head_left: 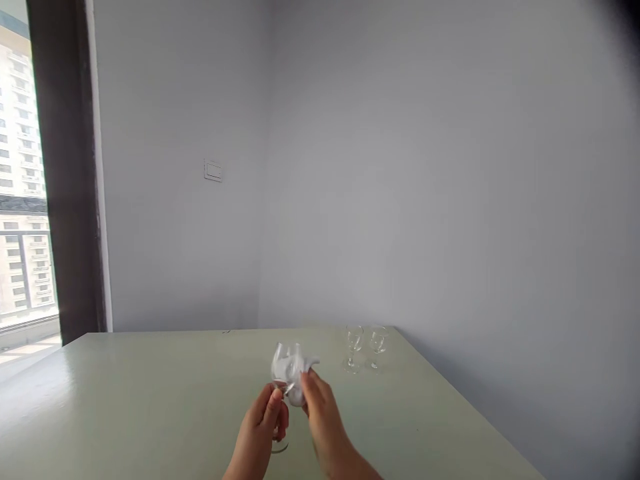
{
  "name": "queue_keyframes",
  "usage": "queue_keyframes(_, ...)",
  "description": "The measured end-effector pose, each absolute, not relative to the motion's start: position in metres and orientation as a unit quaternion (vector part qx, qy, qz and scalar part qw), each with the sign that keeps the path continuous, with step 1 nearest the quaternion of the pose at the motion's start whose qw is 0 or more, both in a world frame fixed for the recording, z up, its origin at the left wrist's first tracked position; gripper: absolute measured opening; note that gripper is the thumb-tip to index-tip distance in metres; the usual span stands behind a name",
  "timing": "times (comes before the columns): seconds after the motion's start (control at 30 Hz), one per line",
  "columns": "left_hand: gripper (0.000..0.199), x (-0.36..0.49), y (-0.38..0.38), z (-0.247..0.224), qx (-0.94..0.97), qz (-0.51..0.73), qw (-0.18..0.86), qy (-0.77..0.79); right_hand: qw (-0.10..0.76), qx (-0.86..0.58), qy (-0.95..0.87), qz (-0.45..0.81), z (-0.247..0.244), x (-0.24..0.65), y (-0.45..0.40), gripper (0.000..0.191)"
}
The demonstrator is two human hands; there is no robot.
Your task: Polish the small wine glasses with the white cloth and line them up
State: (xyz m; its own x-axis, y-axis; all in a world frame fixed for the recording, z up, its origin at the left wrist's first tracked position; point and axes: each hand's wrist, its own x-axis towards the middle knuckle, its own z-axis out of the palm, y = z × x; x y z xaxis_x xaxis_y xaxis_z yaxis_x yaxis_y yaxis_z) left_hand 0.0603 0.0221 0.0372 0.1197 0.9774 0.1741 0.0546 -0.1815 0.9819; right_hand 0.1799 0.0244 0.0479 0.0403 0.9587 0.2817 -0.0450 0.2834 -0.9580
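Observation:
My left hand point(265, 420) is closed round the stem and lower bowl of a small clear stemmed glass point(280, 353), held upright above the table. The foot of that glass shows below my fingers. My right hand point(323, 417) pinches a white cloth or tissue point(297, 380) against the side of the bowl, and part of the white material shows behind or inside the glass. I cannot tell exactly how much of it is inside. The right fingertips are slightly smeared by motion.
Two more clear stemmed glasses, a left one point(354, 340) and a right one point(378, 341), stand upright at the back right of the pale green table point(150, 400). Grey walls point(400, 167) border its back and right. A window point(25, 167) is at far left.

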Motion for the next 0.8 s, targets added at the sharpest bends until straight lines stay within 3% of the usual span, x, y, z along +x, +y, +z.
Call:
queue_keyframes(0.1,0.043,0.065,0.027,0.045,0.537,0.535,0.459,0.463,0.526,-0.436,-0.703,0.199,0.031,0.164,0.018,0.036)
queue_keyframes(0.2,0.040,0.058,0.038,0.044,0.529,0.533,0.445,0.488,0.454,-0.411,-0.785,-0.096,0.009,0.155,0.022,0.047)
queue_keyframes(0.27,0.043,0.047,0.049,0.038,0.518,0.547,0.420,0.506,0.367,-0.443,-0.796,-0.186,-0.006,0.150,0.027,0.033)
queue_keyframes(0.37,0.048,0.027,0.066,0.029,0.489,0.586,0.376,0.525,0.190,-0.487,-0.842,-0.137,-0.017,0.144,0.025,0.011)
queue_keyframes(0.43,0.045,0.017,0.072,0.027,0.478,0.605,0.360,0.526,0.127,-0.473,-0.870,-0.063,-0.009,0.147,0.018,0.005)
queue_keyframes(0.5,0.041,0.014,0.071,0.027,0.482,0.608,0.359,0.519,0.183,-0.486,-0.854,-0.002,0.010,0.155,0.013,0.009)
queue_keyframes(0.63,0.037,0.033,0.057,0.025,0.532,0.565,0.409,0.480,0.384,-0.566,-0.720,0.117,0.045,0.173,0.016,0.027)
queue_keyframes(0.73,0.040,0.060,0.046,0.016,0.528,0.565,0.461,0.434,0.410,-0.568,-0.676,0.229,0.045,0.176,0.024,0.010)
queue_keyframes(0.8,0.042,0.074,0.042,0.009,0.525,0.574,0.475,0.411,0.430,-0.540,-0.666,0.283,0.035,0.177,0.028,0.013)
